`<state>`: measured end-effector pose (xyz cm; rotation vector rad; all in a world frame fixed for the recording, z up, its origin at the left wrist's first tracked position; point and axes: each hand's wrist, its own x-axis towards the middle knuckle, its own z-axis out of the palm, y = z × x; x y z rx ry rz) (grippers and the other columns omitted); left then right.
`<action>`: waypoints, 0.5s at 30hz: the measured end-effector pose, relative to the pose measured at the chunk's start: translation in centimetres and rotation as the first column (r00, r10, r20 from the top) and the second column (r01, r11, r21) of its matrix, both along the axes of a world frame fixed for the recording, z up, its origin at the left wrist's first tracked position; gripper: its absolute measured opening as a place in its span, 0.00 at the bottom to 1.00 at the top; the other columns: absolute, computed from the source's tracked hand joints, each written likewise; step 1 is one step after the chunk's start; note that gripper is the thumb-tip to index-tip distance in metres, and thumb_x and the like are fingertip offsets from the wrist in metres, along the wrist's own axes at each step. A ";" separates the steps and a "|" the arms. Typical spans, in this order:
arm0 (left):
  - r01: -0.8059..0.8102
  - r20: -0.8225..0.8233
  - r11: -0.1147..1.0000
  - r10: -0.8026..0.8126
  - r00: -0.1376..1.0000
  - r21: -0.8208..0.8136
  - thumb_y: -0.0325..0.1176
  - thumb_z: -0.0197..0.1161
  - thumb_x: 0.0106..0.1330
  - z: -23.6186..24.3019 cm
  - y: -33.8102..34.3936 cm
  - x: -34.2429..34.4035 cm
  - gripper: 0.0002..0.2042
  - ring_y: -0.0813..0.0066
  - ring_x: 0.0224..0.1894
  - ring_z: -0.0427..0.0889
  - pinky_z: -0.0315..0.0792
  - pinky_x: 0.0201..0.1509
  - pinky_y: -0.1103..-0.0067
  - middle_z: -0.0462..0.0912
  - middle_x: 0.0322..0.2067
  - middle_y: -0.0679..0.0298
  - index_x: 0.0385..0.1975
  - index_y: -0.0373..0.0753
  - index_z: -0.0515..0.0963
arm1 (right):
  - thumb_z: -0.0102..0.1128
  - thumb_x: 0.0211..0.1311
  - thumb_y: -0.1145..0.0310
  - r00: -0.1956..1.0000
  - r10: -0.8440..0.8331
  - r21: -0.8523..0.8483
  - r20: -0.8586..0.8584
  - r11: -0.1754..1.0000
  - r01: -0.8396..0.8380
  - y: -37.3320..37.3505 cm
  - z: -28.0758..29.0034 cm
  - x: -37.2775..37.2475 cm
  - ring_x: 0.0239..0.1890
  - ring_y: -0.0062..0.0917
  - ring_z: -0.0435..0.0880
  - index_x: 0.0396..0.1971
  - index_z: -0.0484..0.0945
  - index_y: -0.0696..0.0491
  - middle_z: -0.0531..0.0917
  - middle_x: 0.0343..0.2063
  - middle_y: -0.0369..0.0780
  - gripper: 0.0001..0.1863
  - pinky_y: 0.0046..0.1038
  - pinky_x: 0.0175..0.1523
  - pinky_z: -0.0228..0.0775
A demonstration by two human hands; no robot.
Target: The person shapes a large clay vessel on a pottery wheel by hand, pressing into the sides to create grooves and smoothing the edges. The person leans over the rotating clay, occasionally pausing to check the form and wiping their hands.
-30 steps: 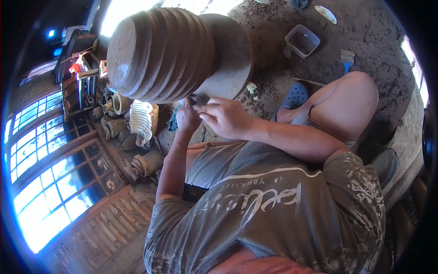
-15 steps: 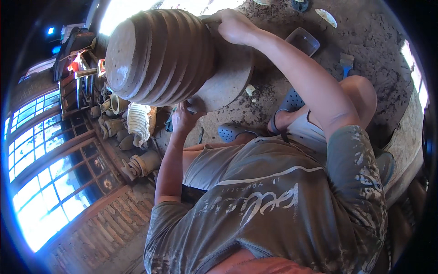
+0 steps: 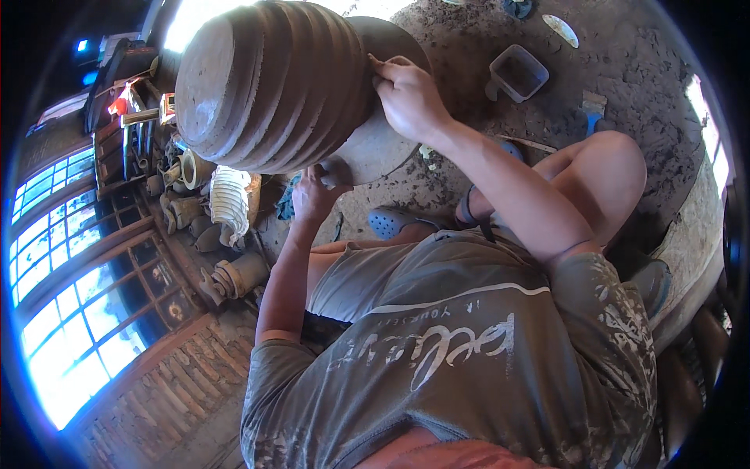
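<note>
A big brown clay pot (image 3: pixel 289 90) with raised spiral ridges stands on a round, flat disc (image 3: pixel 379 152), its closed flat face showing at the left. My right hand (image 3: pixel 410 98) is at the pot's lower edge beside the disc, forefinger stretched against the wall and the other fingers curled. Whether those curled fingers hold anything is hidden. On the near side, my left hand (image 3: pixel 314 195) is closed round a small, rounded grey lump (image 3: pixel 336 172), close to the joint of pot and disc. The lump's material cannot be told.
A rectangular plastic tub (image 3: pixel 519 74) stands on the clay-spattered floor, with a blue-handled brush (image 3: pixel 594 113) to its right. At the left are a white ribbed piece (image 3: pixel 232 199) and several clay pots (image 3: pixel 238 275) below a windowed wall. My crossed legs are close in front.
My right hand has come from the disc's far side nearer to me, onto the pot's lower edge. My left hand stays near the same spot. The pot sits slightly higher in view.
</note>
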<state>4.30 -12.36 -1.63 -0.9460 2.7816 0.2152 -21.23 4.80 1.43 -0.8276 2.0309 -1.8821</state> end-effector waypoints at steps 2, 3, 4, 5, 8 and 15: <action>-0.005 -0.008 1.000 0.005 1.000 0.021 0.58 0.86 0.45 -0.2 0.0 0.3 0.46 0.48 0.49 0.88 0.82 0.52 0.59 0.86 0.49 0.51 0.59 0.33 0.74 | 0.56 0.72 0.78 0.999 -0.012 -0.019 0.034 1.000 0.013 0.1 -0.2 1.5 0.40 0.34 0.83 0.60 0.82 0.59 0.83 0.39 0.46 0.19 0.32 0.49 0.75; 0.004 -0.011 1.000 -0.004 1.000 0.023 0.58 0.86 0.45 -0.3 -0.1 0.3 0.46 0.48 0.49 0.88 0.82 0.52 0.59 0.86 0.49 0.51 0.60 0.33 0.74 | 0.56 0.72 0.78 0.999 -0.029 -0.021 0.037 0.999 0.030 0.3 0.0 2.3 0.40 0.35 0.83 0.61 0.82 0.59 0.83 0.39 0.46 0.20 0.33 0.50 0.75; 0.013 -0.013 1.000 -0.012 1.000 0.025 0.58 0.85 0.45 -0.3 -0.1 0.4 0.46 0.48 0.49 0.88 0.82 0.52 0.59 0.85 0.50 0.51 0.60 0.34 0.73 | 0.56 0.73 0.78 0.998 -0.046 -0.023 0.040 0.999 0.047 0.5 0.2 3.2 0.40 0.36 0.84 0.62 0.81 0.59 0.83 0.39 0.46 0.20 0.33 0.50 0.75; 0.016 -0.023 1.000 -0.015 1.000 0.023 0.58 0.85 0.45 -0.4 -0.1 0.4 0.46 0.48 0.49 0.88 0.82 0.52 0.59 0.85 0.50 0.51 0.60 0.34 0.73 | 0.54 0.74 0.78 0.998 -0.065 -0.025 0.020 0.998 0.066 0.5 0.3 4.0 0.43 0.40 0.85 0.64 0.79 0.58 0.83 0.41 0.49 0.21 0.35 0.50 0.76; 0.024 -0.051 1.000 -0.023 0.998 0.015 0.58 0.85 0.45 -0.4 0.3 0.3 0.46 0.48 0.50 0.88 0.82 0.51 0.59 0.85 0.50 0.52 0.59 0.34 0.73 | 0.54 0.75 0.77 0.995 -0.088 -0.060 0.043 0.994 0.091 0.5 0.1 6.2 0.45 0.44 0.85 0.68 0.76 0.57 0.83 0.43 0.51 0.23 0.37 0.51 0.76; -0.028 -0.080 1.000 0.028 0.996 -0.003 0.55 0.85 0.47 -0.8 1.2 0.2 0.44 0.51 0.50 0.88 0.82 0.52 0.60 0.86 0.51 0.54 0.59 0.35 0.73 | 0.57 0.74 0.76 0.994 0.022 -0.038 0.111 0.999 -0.018 0.6 -0.3 12.0 0.42 0.46 0.86 0.75 0.63 0.58 0.83 0.40 0.50 0.31 0.42 0.49 0.77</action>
